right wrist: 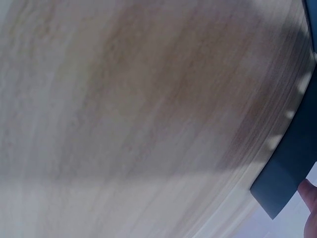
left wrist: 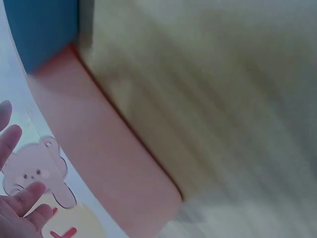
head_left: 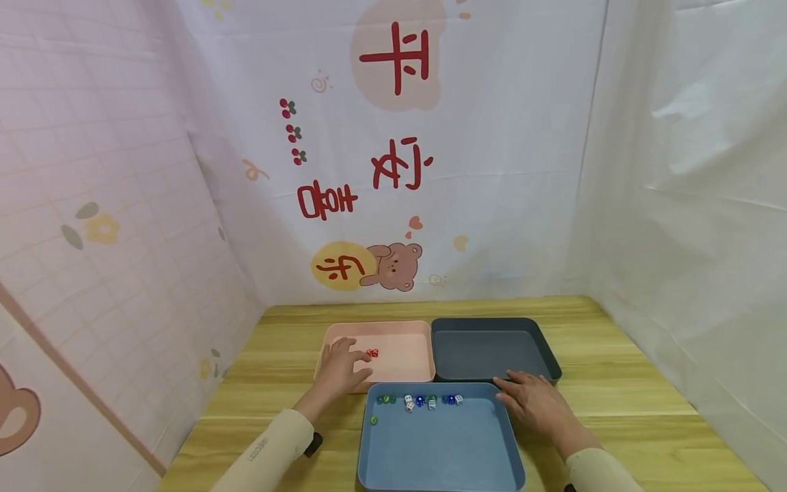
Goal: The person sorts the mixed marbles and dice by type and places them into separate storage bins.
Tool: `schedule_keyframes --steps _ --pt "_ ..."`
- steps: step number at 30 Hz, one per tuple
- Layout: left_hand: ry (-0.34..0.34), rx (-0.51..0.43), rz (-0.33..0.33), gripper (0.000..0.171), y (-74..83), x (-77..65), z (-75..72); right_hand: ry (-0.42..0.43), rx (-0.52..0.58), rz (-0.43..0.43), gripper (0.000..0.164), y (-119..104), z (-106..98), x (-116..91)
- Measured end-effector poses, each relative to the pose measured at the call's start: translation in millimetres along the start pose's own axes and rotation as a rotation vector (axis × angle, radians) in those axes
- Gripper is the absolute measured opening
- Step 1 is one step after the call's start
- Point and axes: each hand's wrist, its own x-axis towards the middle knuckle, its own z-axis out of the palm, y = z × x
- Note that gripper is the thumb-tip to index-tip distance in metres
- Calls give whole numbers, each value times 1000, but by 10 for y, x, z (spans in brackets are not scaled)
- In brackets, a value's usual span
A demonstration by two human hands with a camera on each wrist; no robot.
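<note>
A red die (head_left: 371, 353) lies in the pink tray (head_left: 406, 335), just beyond the fingertips of the left hand (head_left: 341, 369). That hand rests over the tray's near left part with its fingers (head_left: 356, 355) loosely spread and released, gripping nothing; the left wrist view shows the same relaxed fingers (left wrist: 10, 141) past the pink rim (left wrist: 99, 163), though it is blurred. Right of the pink tray, touching it, sits a dark tray (head_left: 541, 348). In front of the pink tray stands a blue tray (head_left: 430, 458), with a row of small dice (head_left: 421, 401) along its far wall and one green piece (head_left: 374, 420) near its left wall. The right hand (head_left: 536, 402) lies flat at the blue tray's far right corner, fingers straight, clasping nothing, beside the dark tray's near edge. All three trays stand on a wooden worktop (head_left: 615, 389), with a printed cloth (head_left: 393, 157) behind the pink tray.
</note>
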Motion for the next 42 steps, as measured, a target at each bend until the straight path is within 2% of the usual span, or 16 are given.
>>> schedule_keyframes --steps 4,9,18,22,30,42 --pt "26 -18 43 19 65 -162 -15 -4 6 2 42 1 5 7" --pt "12 -65 62 17 143 -349 -19 -3 10 3 42 5 9 7" --pt "-77 -102 53 16 220 -564 36 -9 8 8 43 12 5 16" --pt "-83 -106 46 16 240 -609 74 -13 9 11 43 12 2 16" --pt "-67 -8 44 15 305 -640 141 -10 14 7 41 4 -3 10" --pt "-63 149 -35 5 441 -610 191 12 10 -4 40 -1 -6 -2"
